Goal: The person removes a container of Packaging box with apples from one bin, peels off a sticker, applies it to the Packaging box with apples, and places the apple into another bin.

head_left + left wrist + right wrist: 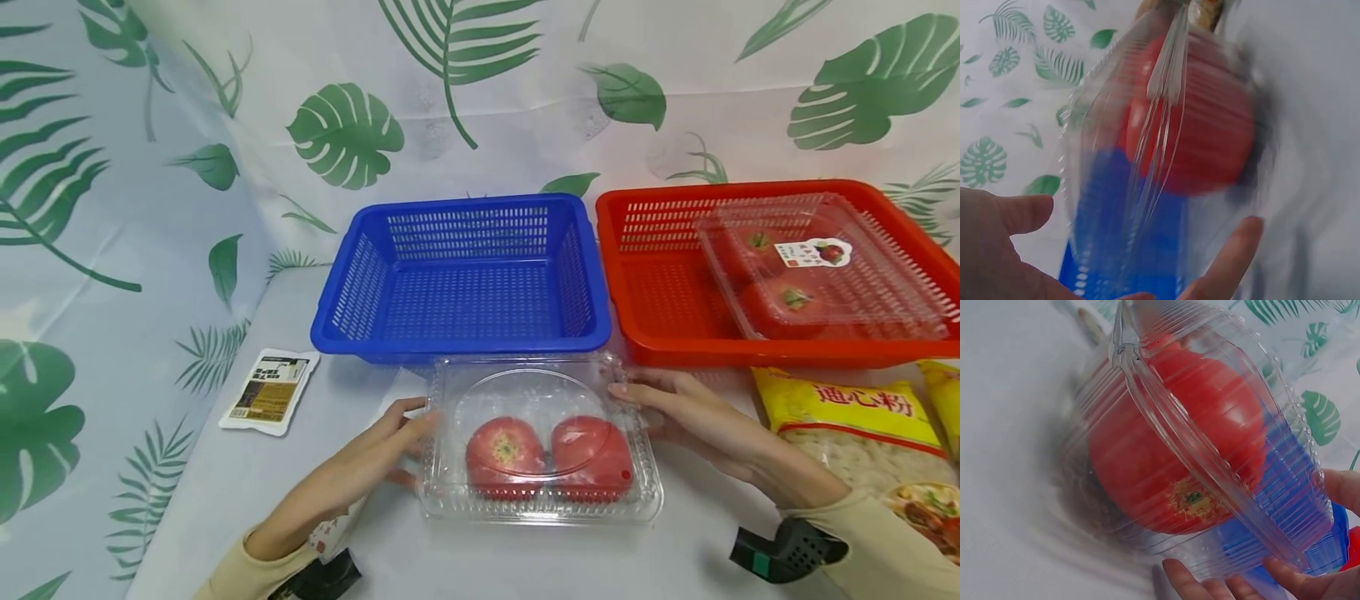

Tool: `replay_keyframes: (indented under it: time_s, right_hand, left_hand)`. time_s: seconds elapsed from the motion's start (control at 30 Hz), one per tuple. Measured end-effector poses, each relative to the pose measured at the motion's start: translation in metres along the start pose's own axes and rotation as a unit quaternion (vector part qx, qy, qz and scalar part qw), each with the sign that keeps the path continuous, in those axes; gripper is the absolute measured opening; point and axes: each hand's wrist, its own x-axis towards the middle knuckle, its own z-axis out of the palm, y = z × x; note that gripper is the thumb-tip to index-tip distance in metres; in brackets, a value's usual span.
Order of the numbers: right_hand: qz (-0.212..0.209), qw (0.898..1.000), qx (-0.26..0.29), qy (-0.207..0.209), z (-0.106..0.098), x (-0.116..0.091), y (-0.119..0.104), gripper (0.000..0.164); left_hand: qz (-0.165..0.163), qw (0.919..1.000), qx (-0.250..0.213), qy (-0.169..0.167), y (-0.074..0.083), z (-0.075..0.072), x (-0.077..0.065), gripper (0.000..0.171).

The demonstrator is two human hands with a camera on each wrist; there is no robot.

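A clear plastic clamshell box (540,512) with two red tomatoes (506,457) inside lies in front of me, lid facing up. My left hand (393,442) is at its left side, the fingertips right at the wall. In the left wrist view the thumb (1032,212) is straight and apart from the ribbed edge, and a straight finger (1229,259) reaches along the box's side. My right hand (686,412) grips the right side, thumb over the rim. In the right wrist view its fingers (1185,581) are at the lower wall.
Behind the box stands a blue basket (459,346). Beside it, a red basket (660,350) holds another clear tomato box (862,283). A yellow pasta bag (862,425) lies near my right forearm. A small packet (270,390) is at left; a white strip (405,387) lies partly behind my left hand.
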Motion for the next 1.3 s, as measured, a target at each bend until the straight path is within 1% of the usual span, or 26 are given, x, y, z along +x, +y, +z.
replay_keyframes:
  time_s: [0.07,0.1,0.17,0.2,0.23,0.3,0.4,0.43,0.47,0.5,0.57,0.7,0.83,0.93,1.0,1.07,1.17,1.3]
  right_hand:
    - [0.001,1.0,-0.002,0.0,0.0,0.001,0.0,0.064]
    - [0.002,1.0,-0.002,0.0,0.0,0.001,0.0,0.063]
    - [0.004,1.0,-0.001,0.001,-0.001,0.001,0.0,0.062]
    - [0.005,1.0,-0.001,0.001,-0.001,0.001,0.0,0.062]
    - [0.005,1.0,-0.001,0.001,-0.001,0.001,0.001,0.062]
    - [0.007,1.0,0.001,0.0,-0.001,0.002,0.001,0.062]
    - [0.012,1.0,0.001,0.0,-0.002,0.001,0.001,0.064]
    - [0.013,1.0,0.002,0.0,-0.002,0.001,0.0,0.065]
    - [0.015,1.0,0.003,0.0,-0.002,0.001,0.0,0.065]
    - [0.016,1.0,0.003,-0.001,-0.002,0.001,0.001,0.066]
    - [0.015,1.0,0.007,-0.003,-0.002,0.001,0.001,0.066]
    - [0.015,1.0,0.012,-0.007,-0.004,0.002,0.003,0.067]
    - [0.015,1.0,0.015,-0.011,-0.005,0.002,0.004,0.069]
    - [0.015,1.0,0.015,-0.011,-0.005,0.004,0.004,0.07]
    - [0.015,1.0,0.014,-0.01,-0.004,0.003,0.004,0.072]
    - [0.012,1.0,0.006,-0.007,-0.003,0.002,0.003,0.074]
    - [0.008,1.0,-0.019,-0.001,-0.002,-0.001,-0.002,0.078]
    - [-0.014,0.997,-0.074,0.001,-0.003,-0.009,-0.01,0.079]
  left_hand:
    - [0.004,0.9986,0.036,0.039,0.0,-0.006,-0.006,0.068]
    - [0.006,0.9964,0.061,0.06,-0.001,-0.009,-0.01,0.068]
    - [0.009,0.9878,0.119,0.1,-0.003,-0.017,-0.015,0.069]
    - [0.007,0.9812,0.153,0.117,-0.005,-0.021,-0.017,0.07]
    - [0.003,0.973,0.189,0.133,-0.008,-0.025,-0.019,0.071]
    - [-0.01,0.9536,0.256,0.158,-0.014,-0.032,-0.021,0.076]
    - [-0.039,0.9256,0.333,0.176,-0.024,-0.038,-0.018,0.082]
    - [-0.044,0.9182,0.35,0.18,-0.027,-0.04,-0.018,0.083]
    - [-0.05,0.9131,0.362,0.181,-0.028,-0.04,-0.017,0.085]
    - [-0.053,0.9101,0.369,0.182,-0.03,-0.04,-0.016,0.086]
    - [-0.056,0.9109,0.366,0.182,-0.032,-0.04,-0.016,0.09]
    - [-0.055,0.9187,0.347,0.18,-0.033,-0.042,-0.016,0.096]
    - [-0.05,0.9253,0.336,0.17,-0.033,-0.045,-0.016,0.087]
    - [-0.063,0.9307,0.326,0.154,-0.034,-0.046,-0.016,0.078]
    - [-0.078,0.9379,0.307,0.141,-0.034,-0.047,-0.017,0.075]
    - [-0.092,0.9436,0.289,0.132,-0.035,-0.047,-0.018,0.072]
    - [-0.096,0.9496,0.273,0.121,-0.037,-0.046,-0.017,0.065]
    - [-0.085,0.9482,0.283,0.117,-0.038,-0.048,-0.018,0.058]
